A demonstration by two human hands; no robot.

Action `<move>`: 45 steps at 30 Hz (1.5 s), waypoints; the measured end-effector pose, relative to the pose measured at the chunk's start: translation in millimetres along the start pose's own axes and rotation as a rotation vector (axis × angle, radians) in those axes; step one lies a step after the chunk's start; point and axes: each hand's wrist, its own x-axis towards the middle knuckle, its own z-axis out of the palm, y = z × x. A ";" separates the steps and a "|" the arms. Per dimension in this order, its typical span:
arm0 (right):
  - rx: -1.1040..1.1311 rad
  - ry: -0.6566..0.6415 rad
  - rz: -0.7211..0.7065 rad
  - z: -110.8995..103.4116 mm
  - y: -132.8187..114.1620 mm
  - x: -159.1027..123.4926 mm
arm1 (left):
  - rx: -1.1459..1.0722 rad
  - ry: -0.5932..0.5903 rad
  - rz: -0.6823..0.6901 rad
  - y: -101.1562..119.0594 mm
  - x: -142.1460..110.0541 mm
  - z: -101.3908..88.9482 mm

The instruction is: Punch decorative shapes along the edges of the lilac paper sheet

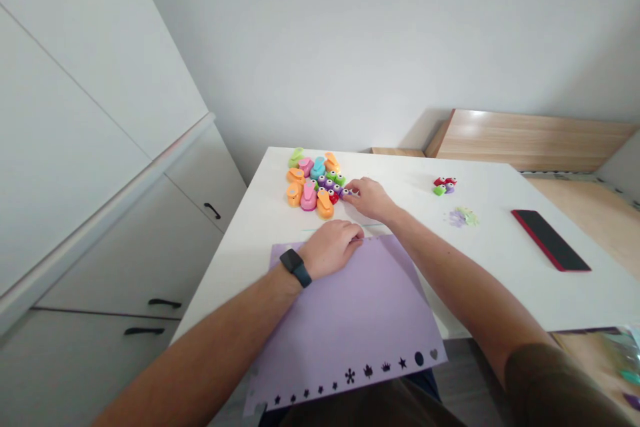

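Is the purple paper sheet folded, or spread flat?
Spread flat: the purple paper sheet lies open under the left hand, no fold visible.

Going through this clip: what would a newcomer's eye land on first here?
The bright heap of craft paper punches at the far end of the white table stands out first, with the right hand at its small round ones. Nearer, a lilac paper sheet shows a row of punched shapes along its near edge, and the left hand rests on it. To the right lies a phone in a red case.
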 end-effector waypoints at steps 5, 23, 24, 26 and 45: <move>0.186 -0.003 -0.015 -12.8 10.7 -15.7 | 0.005 -0.002 -0.006 0.8 -0.3 -1.0; 1.091 -0.219 0.103 -66.7 62.0 -101.4 | -0.072 0.007 -0.042 2.6 1.7 -4.7; 1.109 -0.232 0.106 -66.4 63.4 -102.7 | -0.073 0.014 -0.044 2.1 1.7 -4.7; 1.134 -0.253 0.119 -65.3 67.0 -104.7 | -0.074 0.026 -0.047 0.9 1.6 -4.5; 0.818 -0.388 -0.011 -63.3 74.0 -108.1 | -0.078 0.030 -0.061 1.4 3.0 -6.0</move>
